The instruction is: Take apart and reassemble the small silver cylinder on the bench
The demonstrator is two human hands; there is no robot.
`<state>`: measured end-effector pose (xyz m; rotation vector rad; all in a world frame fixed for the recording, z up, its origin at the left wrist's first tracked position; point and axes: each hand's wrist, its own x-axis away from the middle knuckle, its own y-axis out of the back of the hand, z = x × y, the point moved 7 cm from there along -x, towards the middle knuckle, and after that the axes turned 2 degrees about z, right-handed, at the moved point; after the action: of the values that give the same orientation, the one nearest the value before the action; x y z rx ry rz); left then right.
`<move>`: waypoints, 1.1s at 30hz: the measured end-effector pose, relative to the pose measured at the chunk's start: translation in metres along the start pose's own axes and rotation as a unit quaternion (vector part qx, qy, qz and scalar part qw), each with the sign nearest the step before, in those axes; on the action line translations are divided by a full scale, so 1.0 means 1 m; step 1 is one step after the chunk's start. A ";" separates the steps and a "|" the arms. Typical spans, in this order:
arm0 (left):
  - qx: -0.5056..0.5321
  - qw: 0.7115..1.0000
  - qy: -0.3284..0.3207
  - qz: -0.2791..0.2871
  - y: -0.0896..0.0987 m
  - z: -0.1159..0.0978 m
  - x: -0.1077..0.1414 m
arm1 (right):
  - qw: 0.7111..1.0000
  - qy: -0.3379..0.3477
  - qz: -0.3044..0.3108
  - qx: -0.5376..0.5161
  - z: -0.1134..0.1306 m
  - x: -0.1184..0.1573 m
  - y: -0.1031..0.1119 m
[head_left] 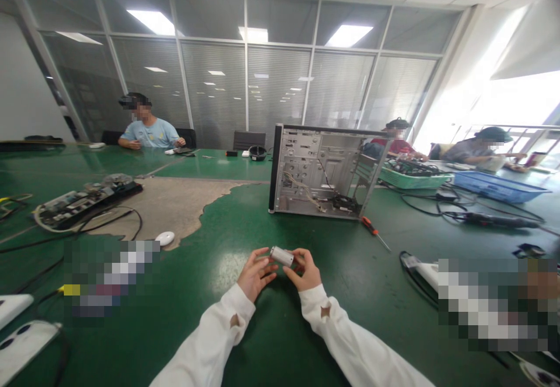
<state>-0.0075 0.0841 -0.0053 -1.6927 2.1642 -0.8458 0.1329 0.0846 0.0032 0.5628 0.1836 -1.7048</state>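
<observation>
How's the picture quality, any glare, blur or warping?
In the head view, the window is blown out; glare softens the green table; reflections streak the glass partition, whose outer frames lean; blocky pixelation masks patches; the silver cylinder lacks fine detail.

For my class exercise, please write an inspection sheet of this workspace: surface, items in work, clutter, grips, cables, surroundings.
Surface: green tabletop, its covering missing in a ragged patch at left.
Items in work: small silver cylinder, held above the tabletop.
Clutter: open computer case, orange-handled screwdriver, green basket of parts, blue tray, circuit assembly; two foreground areas are pixelated, contents unreadable.
Grips: right grip pinches one end of the cylinder; left grip is at the other end, contact unclear.
Cables: black cables lie loose at left; more at right.
Surroundings: three co-workers across the table; glass partition behind.
</observation>
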 end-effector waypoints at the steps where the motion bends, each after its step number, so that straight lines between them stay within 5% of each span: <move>1: -0.006 1.000 -0.016 -0.004 -0.001 -0.002 0.001 | 1.000 0.009 0.003 0.014 0.004 0.001 0.000; 14: -0.021 0.997 -0.050 -0.053 0.006 0.001 0.000 | 0.968 0.209 0.038 0.132 0.055 0.016 -0.004; 20: 0.020 0.999 0.032 -0.029 0.003 0.016 -0.004 | 0.949 0.270 0.068 0.144 0.069 0.024 -0.009; 26: 0.044 0.990 0.131 -0.014 0.000 0.029 -0.002 | 0.955 0.262 0.087 0.113 0.080 0.028 -0.007; 29: 0.030 0.994 0.103 -0.011 -0.001 0.026 -0.002 | 0.963 0.242 0.078 0.090 0.080 0.026 -0.004; 33: -0.073 0.997 -0.018 -0.011 -0.001 0.013 -0.004 | 0.977 0.203 0.032 0.060 0.067 0.017 0.004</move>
<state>0.0013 0.0840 -0.0154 -1.7884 2.2365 -0.6724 0.1171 0.0400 0.0542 0.9958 0.3509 -1.5301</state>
